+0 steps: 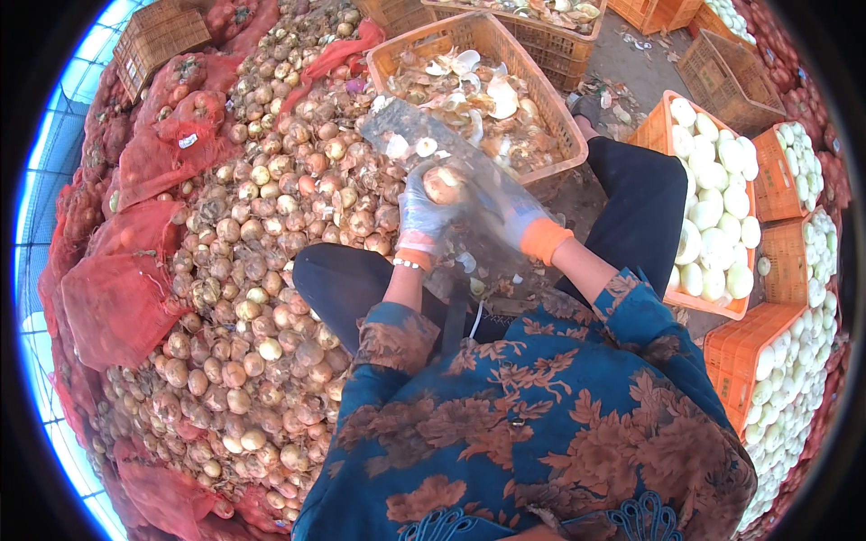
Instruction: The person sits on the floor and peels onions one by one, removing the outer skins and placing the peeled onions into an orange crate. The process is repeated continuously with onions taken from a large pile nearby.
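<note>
My left hand [425, 206], in a thin clear plastic glove over an orange-cuffed one, holds an onion [444, 185] with skin on it, above a dark worn board [433, 138]. Just to its right, my right hand [524, 215], gloved the same way, is blurred; its fingers are curled, and whether it holds a tool cannot be made out. Small onion pieces lie on the board's far part. Beyond the board stands an orange plastic crate [575, 159] with onion skins and peel [500, 95] in it.
A big heap of unpeeled onions [270, 284] spreads at the left, with red mesh sacks [122, 304] behind it. At the right, an orange crate [734, 311] holds peeled white onions [714, 203]. More filled crates [727, 372] line the far right. My bent knees flank the board.
</note>
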`<state>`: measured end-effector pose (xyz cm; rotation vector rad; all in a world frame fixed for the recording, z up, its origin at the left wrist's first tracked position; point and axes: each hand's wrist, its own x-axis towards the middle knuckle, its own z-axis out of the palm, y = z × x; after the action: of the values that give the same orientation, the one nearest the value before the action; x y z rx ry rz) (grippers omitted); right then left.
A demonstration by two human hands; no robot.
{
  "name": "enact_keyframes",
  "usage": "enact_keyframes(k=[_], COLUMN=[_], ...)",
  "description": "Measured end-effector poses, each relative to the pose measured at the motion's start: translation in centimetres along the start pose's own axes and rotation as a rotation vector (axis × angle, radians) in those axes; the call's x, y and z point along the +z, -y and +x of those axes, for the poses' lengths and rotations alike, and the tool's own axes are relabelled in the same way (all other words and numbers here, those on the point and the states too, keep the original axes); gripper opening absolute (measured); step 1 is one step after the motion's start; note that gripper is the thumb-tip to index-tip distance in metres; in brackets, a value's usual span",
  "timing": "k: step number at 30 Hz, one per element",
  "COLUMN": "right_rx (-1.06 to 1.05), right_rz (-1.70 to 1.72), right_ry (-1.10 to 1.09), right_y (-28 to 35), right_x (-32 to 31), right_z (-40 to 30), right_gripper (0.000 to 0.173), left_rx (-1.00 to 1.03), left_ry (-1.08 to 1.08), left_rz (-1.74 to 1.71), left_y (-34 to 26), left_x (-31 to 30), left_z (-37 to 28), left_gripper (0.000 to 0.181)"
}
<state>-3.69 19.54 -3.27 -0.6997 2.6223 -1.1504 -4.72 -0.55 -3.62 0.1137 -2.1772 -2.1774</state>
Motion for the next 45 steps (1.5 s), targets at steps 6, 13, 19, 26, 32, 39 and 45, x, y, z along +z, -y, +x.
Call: enact_keyframes(k=[6,13,19,26,32,39,45], right_rx=[0.069,0.093,-0.112,-0.254,-0.248,0.404,0.230], right_rz=[0.680,1.815,2.216,2.318,2.111,1.023,1.124], right_ry=[0.059,0.190,0.427,0.716,0.628,-0.101,-0.141], right_y=[-0.5,2.3,5.6,7.7,7.9,4.5,6.7], right_x=[-0.8,-1.3,-1.3,-3.4,-8.7,-9.1,-4.2], right_z=[1.0,-1.4,-1.1,-2.4,-3.6,1.2,-0.9], right_gripper=[0.069,0.039,0.016,0.041,0.048,0.038,0.043], left_rx=[-0.054,-0.353,-0.260,-0.179,-0.125,0.006,-0.168], left_ry=[0.142,0.172,0.304,0.231,0.411,0.221,0.316], left_rz=[-0.521,-1.081,-1.332,-1.636,-1.800,-1.219,-1.519], left_y=[-2.1,-1.6,-0.3,-3.9,-7.0,-7.0,-6.2], left_x=[-0.2,0.9,2.8,4.2,1.0,-0.1,0.6], left_z=[-2.2,-3.5,-3.5,-3.7,-2.8,-3.1,-3.0], left_gripper=[0.088,0.069,0.082,0.086,0.087,0.090,0.090])
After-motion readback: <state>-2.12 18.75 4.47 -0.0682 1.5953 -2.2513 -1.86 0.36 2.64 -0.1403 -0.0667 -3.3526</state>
